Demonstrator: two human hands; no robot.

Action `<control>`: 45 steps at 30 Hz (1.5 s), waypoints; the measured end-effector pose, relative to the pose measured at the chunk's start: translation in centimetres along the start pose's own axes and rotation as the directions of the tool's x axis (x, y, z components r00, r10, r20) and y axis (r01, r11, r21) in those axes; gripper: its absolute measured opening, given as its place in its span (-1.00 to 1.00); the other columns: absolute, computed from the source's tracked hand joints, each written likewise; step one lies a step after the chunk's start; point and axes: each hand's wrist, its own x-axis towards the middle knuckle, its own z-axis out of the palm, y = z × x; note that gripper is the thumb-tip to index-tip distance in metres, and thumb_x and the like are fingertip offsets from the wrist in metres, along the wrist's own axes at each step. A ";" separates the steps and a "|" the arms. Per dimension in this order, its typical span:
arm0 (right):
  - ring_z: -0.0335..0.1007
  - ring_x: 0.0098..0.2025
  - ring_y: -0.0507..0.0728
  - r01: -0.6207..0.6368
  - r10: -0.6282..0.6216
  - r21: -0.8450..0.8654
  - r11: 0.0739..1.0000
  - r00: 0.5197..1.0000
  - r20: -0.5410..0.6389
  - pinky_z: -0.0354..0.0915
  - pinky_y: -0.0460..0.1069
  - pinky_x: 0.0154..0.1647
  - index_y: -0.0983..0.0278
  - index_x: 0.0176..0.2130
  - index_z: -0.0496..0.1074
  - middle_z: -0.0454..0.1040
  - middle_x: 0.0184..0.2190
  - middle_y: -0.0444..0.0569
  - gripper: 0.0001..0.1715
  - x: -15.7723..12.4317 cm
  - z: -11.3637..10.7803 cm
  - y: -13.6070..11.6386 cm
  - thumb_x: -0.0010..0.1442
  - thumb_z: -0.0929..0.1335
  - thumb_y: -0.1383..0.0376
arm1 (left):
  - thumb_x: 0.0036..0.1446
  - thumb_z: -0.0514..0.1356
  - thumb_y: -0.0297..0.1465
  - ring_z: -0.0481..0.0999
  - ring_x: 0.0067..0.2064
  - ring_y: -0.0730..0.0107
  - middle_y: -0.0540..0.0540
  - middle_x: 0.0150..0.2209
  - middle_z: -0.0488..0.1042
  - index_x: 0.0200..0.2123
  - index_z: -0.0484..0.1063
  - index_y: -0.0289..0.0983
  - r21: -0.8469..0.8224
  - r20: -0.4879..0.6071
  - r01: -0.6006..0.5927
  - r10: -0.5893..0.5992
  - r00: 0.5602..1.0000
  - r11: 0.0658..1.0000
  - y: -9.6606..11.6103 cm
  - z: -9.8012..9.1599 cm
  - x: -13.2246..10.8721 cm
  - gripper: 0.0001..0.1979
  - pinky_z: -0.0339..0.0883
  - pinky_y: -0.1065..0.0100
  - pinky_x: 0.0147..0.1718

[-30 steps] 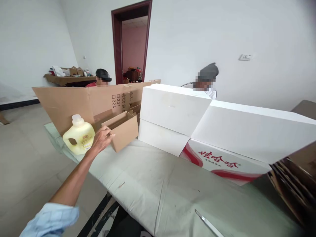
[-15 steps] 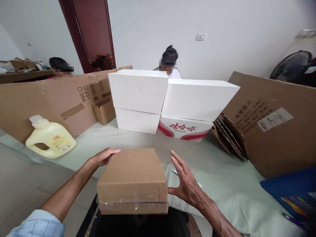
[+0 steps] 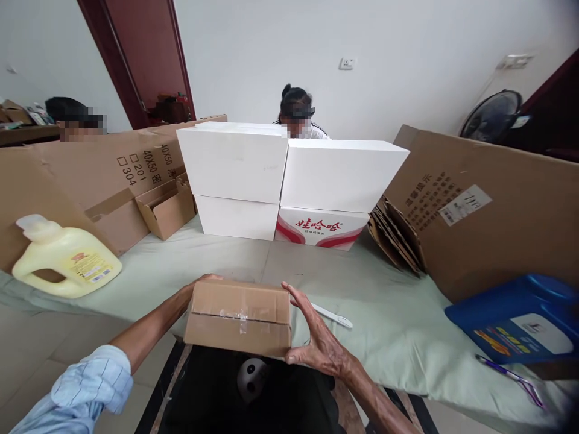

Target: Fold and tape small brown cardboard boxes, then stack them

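A brown cardboard box (image 3: pixel 239 331) is held at the table's front edge, its taped seam facing me. My left hand (image 3: pixel 202 284) grips its far left side, with most of the fingers hidden behind the box. My right hand (image 3: pixel 319 346) clasps the right end, fingertips at the upper corner and thumb at the lower corner. Just beyond the right hand, a slim white-handled tool (image 3: pixel 333 314) lies on the green cloth (image 3: pixel 230 253); its other end is partly hidden by the fingers.
White boxes (image 3: pixel 235 163) stand stacked ahead, one with red print. At left are a yellow jug (image 3: pixel 76 259) and a small open carton (image 3: pixel 167 208). Large cardboard (image 3: pixel 506 241), a blue jug (image 3: pixel 520 319) and a purple tool (image 3: pixel 511 377) are at right. Two people sit beyond.
The box has tipped so its taped side faces up toward me. My right hand has closed in from beside it onto its right end. The view has shifted right.
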 end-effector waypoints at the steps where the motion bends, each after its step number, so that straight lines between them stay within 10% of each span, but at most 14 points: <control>1: -0.17 0.68 0.52 -0.009 0.009 0.004 1.000 1.000 -0.019 0.05 0.53 0.59 -0.11 0.66 -0.19 -0.06 0.67 0.13 0.45 0.2 0.0 -0.1 0.15 0.50 -0.41 | 0.01 0.38 0.20 0.64 -0.42 -0.12 -0.18 -0.47 0.62 -0.44 0.57 -0.22 -0.002 0.013 0.012 -0.012 1.000 1.000 0.0 0.2 0.6 -0.44 0.57 -0.07 -0.34; 7: 0.06 0.62 0.43 -0.045 0.057 0.115 0.992 0.993 -0.100 0.20 0.45 0.55 -0.12 0.63 -0.02 0.10 0.62 0.09 0.07 2.5 -0.9 0.2 0.40 0.40 -0.28 | -0.07 0.35 0.40 0.65 0.10 -0.28 -0.33 0.04 0.68 -0.15 0.56 -0.24 -0.006 -0.142 -0.191 0.189 0.972 0.981 1.3 -0.8 0.7 -0.18 0.49 -0.16 0.16; 14: 0.27 0.52 0.36 -0.218 0.253 0.228 0.949 0.958 -0.137 0.33 0.31 0.47 0.04 0.51 0.27 0.32 0.50 0.12 -0.16 5.5 -0.2 -1.2 0.49 0.28 -0.27 | -0.42 0.54 0.40 -0.03 0.64 -0.47 -0.39 0.63 0.07 0.58 0.12 -0.14 -0.018 0.012 -0.600 0.600 0.800 0.800 0.8 -2.4 -8.0 0.56 0.02 -0.19 0.57; 20: 0.49 0.27 0.31 -0.157 0.121 -0.213 0.964 0.977 -0.175 0.44 0.20 0.29 0.13 0.30 0.46 0.52 0.25 0.14 -0.43 4.2 -2.7 1.3 0.60 0.20 -0.09 | -0.07 0.59 0.04 0.32 0.50 -0.34 -0.28 0.53 0.24 0.57 0.14 -0.09 0.259 -0.025 -0.498 0.521 0.853 0.827 0.4 -0.7 -10.0 0.23 0.23 -0.14 0.50; 24: 0.54 0.00 0.35 -0.205 0.134 -0.669 0.714 0.978 -0.157 0.46 0.18 0.03 0.22 -0.05 0.53 0.60 -0.06 0.19 -0.72 -0.1 -5.1 6.6 0.48 0.35 0.09 | -0.05 0.54 -0.08 0.27 0.53 -0.29 -0.22 0.52 0.23 0.55 0.17 -0.07 0.327 -0.050 -0.530 0.574 0.817 0.783 0.3 -0.5 -9.8 0.13 0.22 -0.11 0.51; 31: 0.44 -0.30 0.21 -0.304 0.187 -0.663 0.684 0.952 -0.243 0.36 0.05 -0.26 0.14 -0.34 0.28 0.50 -0.36 0.03 -0.74 -2.6 -5.3 9.6 0.44 0.24 0.26 | -0.05 0.49 -0.22 0.20 0.56 -0.27 -0.20 0.52 0.20 0.54 0.17 -0.08 0.335 -0.069 -0.549 0.601 0.796 0.766 -0.2 0.2 -10.2 0.09 0.22 -0.10 0.51; 38: 0.35 -0.41 0.10 -0.293 0.142 -0.463 0.837 0.932 -0.334 0.31 -0.04 -0.38 0.17 -0.11 0.37 0.39 -0.41 -0.14 -0.57 3.3 -8.8 0.4 0.63 0.09 0.03 | -0.08 0.51 -0.26 0.16 0.57 -0.22 -0.17 0.53 0.17 0.52 0.16 -0.06 0.337 -0.058 -0.552 0.602 0.796 0.763 0.2 0.5 -10.7 0.11 0.14 -0.09 0.54; 41: 0.39 -0.35 0.07 -0.060 0.053 -0.374 0.925 0.998 -0.029 0.28 -0.04 -0.30 0.16 -0.04 0.45 0.48 -0.34 -0.13 -0.64 6.8 -7.5 -7.0 0.63 0.20 0.04 | -0.07 0.51 -0.27 0.11 0.60 -0.23 -0.20 0.55 0.12 0.53 0.13 -0.09 0.319 -0.039 -0.539 0.579 0.814 0.780 0.7 0.7 -11.2 0.12 0.14 -0.08 0.54; 45: 0.41 -0.30 0.07 0.164 -0.062 -0.402 0.901 0.965 0.255 0.21 -0.02 -0.26 0.19 -0.08 0.46 0.57 -0.23 -0.07 -0.72 10.5 -3.8 -12.7 0.63 0.22 0.20 | -0.07 0.52 -0.29 0.10 0.60 -0.25 -0.24 0.57 0.09 0.54 0.12 -0.10 0.294 -0.029 -0.540 0.572 0.819 0.788 1.0 0.9 -11.7 0.13 0.10 -0.12 0.56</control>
